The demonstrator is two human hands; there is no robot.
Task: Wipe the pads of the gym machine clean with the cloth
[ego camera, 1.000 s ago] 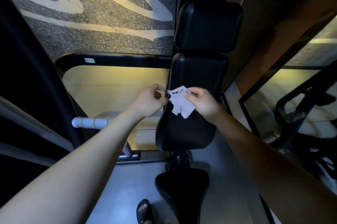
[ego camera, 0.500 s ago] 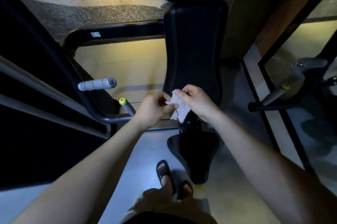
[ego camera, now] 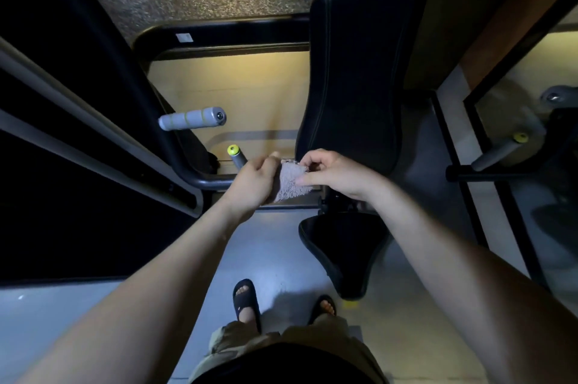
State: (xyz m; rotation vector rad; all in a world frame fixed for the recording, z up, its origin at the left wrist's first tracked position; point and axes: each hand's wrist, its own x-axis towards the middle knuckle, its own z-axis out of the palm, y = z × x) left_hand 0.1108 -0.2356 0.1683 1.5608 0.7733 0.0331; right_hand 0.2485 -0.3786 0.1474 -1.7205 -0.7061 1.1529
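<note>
White sticker (ego camera: 184, 37) on the frame, too small to read. Both hands, left hand (ego camera: 255, 181) and right hand (ego camera: 336, 172), pinch the cloth (ego camera: 292, 181) mid-frame, lower now, off the back pad (ego camera: 356, 77).

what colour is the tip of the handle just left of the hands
Yellow-green tip on a grey handle, seen in the head view.

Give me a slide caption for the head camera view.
Both hands, left hand and right hand, hold a small cloth before the machine's black back pad.
</note>
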